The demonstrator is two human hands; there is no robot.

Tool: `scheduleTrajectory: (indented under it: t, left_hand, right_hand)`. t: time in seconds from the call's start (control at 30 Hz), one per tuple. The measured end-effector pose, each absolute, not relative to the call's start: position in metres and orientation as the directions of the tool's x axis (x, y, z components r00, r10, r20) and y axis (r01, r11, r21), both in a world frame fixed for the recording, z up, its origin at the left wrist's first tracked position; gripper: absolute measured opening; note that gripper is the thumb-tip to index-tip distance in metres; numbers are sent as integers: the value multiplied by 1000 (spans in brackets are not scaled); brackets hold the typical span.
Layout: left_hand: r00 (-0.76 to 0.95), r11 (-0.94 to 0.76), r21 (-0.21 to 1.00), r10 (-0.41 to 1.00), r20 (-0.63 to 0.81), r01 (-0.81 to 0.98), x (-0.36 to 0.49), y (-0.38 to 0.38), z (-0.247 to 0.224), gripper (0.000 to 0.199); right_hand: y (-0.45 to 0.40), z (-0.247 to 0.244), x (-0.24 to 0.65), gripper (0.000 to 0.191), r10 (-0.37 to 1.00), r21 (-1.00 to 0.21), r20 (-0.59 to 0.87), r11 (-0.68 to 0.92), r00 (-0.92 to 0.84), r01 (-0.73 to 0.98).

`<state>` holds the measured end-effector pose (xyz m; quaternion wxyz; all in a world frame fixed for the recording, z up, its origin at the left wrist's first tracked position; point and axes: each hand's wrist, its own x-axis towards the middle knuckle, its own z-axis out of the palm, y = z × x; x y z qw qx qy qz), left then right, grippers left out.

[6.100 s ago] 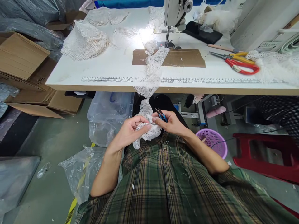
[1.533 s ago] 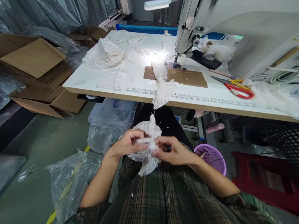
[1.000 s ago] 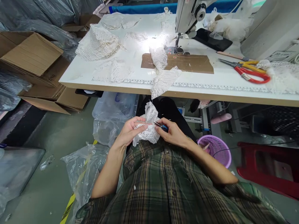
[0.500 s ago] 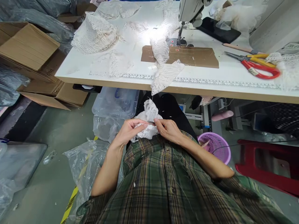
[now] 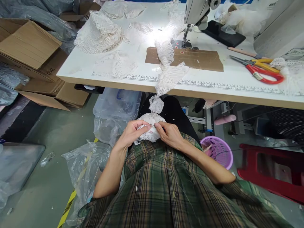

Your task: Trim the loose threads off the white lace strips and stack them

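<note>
One piece of white lace [image 5: 150, 134] is pinched by two nearly closed hands, left [image 5: 134, 131] and right [image 5: 170, 134], below one table [image 5: 78, 68].

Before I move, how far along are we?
Likely done: sewing on the lace strip beside the machine. In hand: the lace bunch, pinched by the left hand; the right hand holds a thin dark tool. Probably left: the strip's part on the table. The lace pile: can't tell.

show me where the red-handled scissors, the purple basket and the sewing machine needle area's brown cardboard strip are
red-handled scissors [image 5: 273, 80]: head view, on the red handle
purple basket [image 5: 229, 157]: head view, on the rim
brown cardboard strip [image 5: 201, 60]: head view, middle of its bare right part
</note>
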<state>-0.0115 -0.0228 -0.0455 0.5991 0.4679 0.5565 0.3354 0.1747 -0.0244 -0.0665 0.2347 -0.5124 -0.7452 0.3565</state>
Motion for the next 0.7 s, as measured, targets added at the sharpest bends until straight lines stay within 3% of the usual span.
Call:
scheduleTrajectory:
  t: [0.13,0.3,0.43,0.6,0.7]
  left_hand:
    - [171,342,932,917,-359,119,-11,-24,-47,22]
    - [137,330,940,930,-340,91,-15,-11,-49,29]
    - [8,184,967,982,-188,176,-13,21,-54,46]
    - [94,34,933,993,-72,358,7,38,-64,24]
    - [206,-140,864,978,43,484,14,25,-58,26]
  right_hand:
    - [-23,-69,172,43,946,-753,-30,190,-321,630]
    - [-13,-75,186,39,959,-867,-36,110,-281,486]
    - [6,-72,188,40,987,-927,21,79,-160,367]
    - [25,-60,172,34,997,-920,69,72,-21,385]
    - [26,-58,167,32,994,-888,107,79,36,452]
